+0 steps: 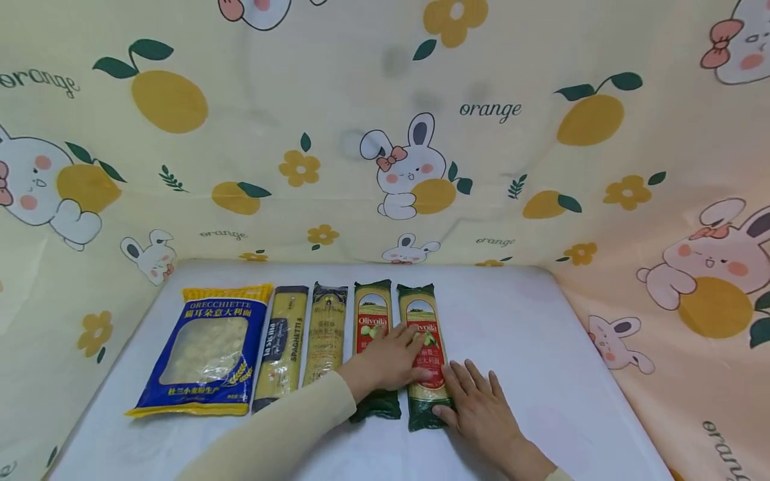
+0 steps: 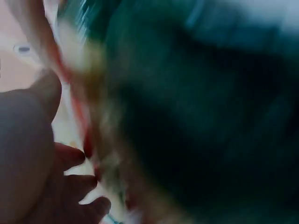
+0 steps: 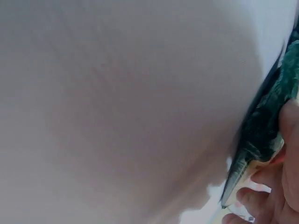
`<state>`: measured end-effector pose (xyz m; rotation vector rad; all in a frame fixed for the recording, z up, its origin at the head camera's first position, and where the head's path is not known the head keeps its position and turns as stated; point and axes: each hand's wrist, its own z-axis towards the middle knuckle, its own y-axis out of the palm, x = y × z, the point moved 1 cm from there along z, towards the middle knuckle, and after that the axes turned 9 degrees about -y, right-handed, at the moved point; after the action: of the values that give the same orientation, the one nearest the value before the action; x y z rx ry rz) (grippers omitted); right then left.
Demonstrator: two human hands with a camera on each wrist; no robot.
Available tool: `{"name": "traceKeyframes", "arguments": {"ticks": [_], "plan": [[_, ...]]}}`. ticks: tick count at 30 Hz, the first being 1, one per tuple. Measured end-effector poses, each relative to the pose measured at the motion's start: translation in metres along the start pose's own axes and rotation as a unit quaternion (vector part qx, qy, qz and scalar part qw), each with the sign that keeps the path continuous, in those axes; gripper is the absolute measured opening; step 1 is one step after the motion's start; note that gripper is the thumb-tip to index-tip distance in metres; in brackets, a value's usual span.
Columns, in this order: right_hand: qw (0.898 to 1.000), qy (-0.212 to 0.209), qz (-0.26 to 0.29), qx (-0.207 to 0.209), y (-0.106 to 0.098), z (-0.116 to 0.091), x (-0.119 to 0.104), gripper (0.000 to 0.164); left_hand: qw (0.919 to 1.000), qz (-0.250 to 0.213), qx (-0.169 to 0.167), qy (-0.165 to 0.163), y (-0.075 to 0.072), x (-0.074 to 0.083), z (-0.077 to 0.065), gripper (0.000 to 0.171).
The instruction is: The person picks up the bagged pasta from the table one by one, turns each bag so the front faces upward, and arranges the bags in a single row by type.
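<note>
Two red-labelled Olivoilà pasta packs with green ends lie side by side, a left one [image 1: 371, 310] and a right one [image 1: 434, 357]. My left hand [image 1: 390, 357] reaches over the left pack, its fingers and thumb resting on the right one. Along the right pack's right edge, my right hand [image 1: 481, 407] touches with outstretched fingers, the thumb by its green lower end. In the right wrist view that green end [image 3: 266, 121] shows beside the thumb. A blurred dark green pack [image 2: 187, 102] fills much of the left wrist view.
Left of these lie a gold pasta pack [image 1: 326, 327], a spaghetti pack [image 1: 285, 347] with a dark label, and a blue and yellow orecchiette bag [image 1: 207, 344]. All are on a white table [image 1: 517, 321]. A cloth with rabbits and oranges [image 1: 337, 100] hangs behind and at the sides.
</note>
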<state>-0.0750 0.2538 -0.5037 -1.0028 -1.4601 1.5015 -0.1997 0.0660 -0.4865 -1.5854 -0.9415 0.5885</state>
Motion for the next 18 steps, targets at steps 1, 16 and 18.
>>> {"name": "traceKeyframes", "arguments": {"ticks": [1, 16, 18], "plan": [[1.000, -0.006, 0.001, -0.004, 0.001, 0.002, 0.000, 0.076, 1.0000, 0.002, -0.009, -0.001, 0.004, 0.001, -0.004, 0.083], [1.000, -0.023, 0.005, -0.011, 0.001, 0.025, 0.002, 0.074, 0.9998, -0.006, -0.016, -0.003, 0.022, -0.011, 0.002, 0.088], [1.000, -0.026, 0.008, -0.002, 0.000, 0.027, 0.002, 0.075, 0.9999, 0.000, -0.010, -0.006, 0.022, -0.011, 0.000, 0.088]]}}
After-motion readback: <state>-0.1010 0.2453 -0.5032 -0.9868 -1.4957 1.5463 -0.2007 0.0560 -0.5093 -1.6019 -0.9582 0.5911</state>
